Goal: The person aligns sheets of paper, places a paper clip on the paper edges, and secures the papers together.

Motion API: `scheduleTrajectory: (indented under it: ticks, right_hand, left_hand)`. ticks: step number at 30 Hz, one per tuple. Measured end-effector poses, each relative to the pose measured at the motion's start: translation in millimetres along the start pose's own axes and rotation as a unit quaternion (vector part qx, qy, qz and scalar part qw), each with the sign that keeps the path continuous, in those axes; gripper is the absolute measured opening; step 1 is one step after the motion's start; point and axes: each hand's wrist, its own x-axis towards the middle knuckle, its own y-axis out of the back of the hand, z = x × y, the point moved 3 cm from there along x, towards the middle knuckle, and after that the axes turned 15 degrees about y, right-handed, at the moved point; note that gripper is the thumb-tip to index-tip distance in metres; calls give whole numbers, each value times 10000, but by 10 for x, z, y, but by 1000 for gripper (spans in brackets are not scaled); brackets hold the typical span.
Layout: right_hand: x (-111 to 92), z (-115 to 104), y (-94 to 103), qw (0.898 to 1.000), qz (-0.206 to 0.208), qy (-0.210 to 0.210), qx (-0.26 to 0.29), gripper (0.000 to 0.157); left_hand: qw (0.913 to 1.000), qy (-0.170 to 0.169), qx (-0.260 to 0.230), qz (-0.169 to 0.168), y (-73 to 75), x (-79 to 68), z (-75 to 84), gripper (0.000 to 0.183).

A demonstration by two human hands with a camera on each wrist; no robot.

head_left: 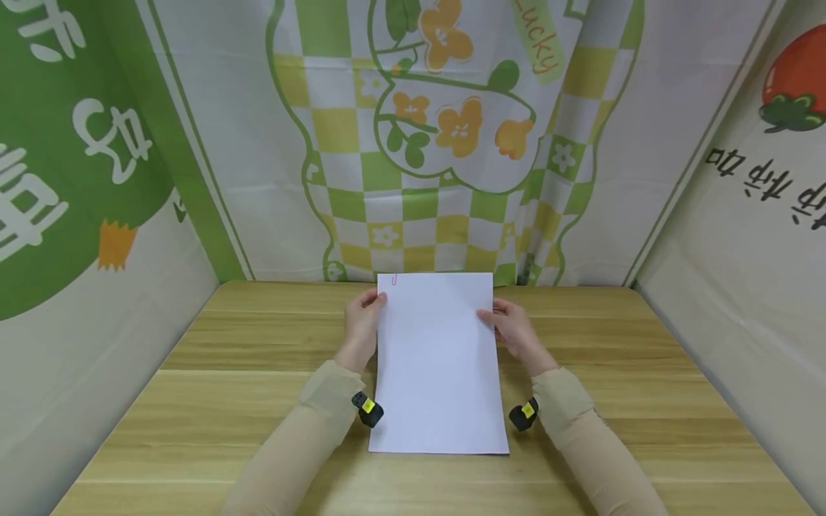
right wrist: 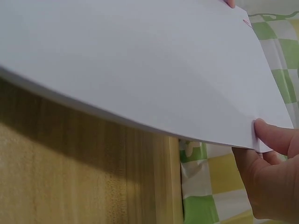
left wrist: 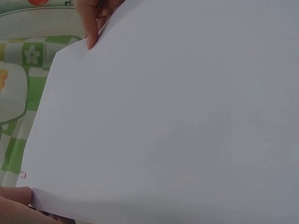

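Note:
A white sheaf of paper (head_left: 439, 365) is held up off the table, its far edge raised towards the curtain. My left hand (head_left: 363, 322) pinches its left edge near the top corner, thumb on the front face. On the opposite edge, slightly lower, my right hand (head_left: 515, 328) grips it with the thumb in front and the fingers behind. A small pink-red paper clip (head_left: 394, 280) sits on the top edge close to the left hand; the left wrist view shows the clip (left wrist: 22, 175) just beyond that thumb. The paper hides part of the fingers.
The wood-grain table (head_left: 258, 337) extends to both sides beneath the paper. Behind it hangs a green and yellow checked curtain (head_left: 413, 215). Printed cloth walls stand at left and right. Each wrist carries a small black camera (head_left: 524, 414).

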Motion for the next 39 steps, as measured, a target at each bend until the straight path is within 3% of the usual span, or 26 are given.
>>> scheduleTrajectory:
  ticks: [6,20,30,39]
  right_hand:
    - [45,52,8,10000,-23,-12,3,44]
    - [112,125,-21,9999,-91,-126,59,48]
    - [143,171,-19,9983,-135,-536,168,59]
    - [163,228,8,9973,-180,-692,161,60]
  left_hand:
    - [9996,119,240,25,-11,83,-64,24]
    - [9989,358,301,-30,-29,168,-139,28]
    - [9921,922,688,-491,-16,210,-180,36]
    - [9873,1160,977,-477,-49,243,-223,38]
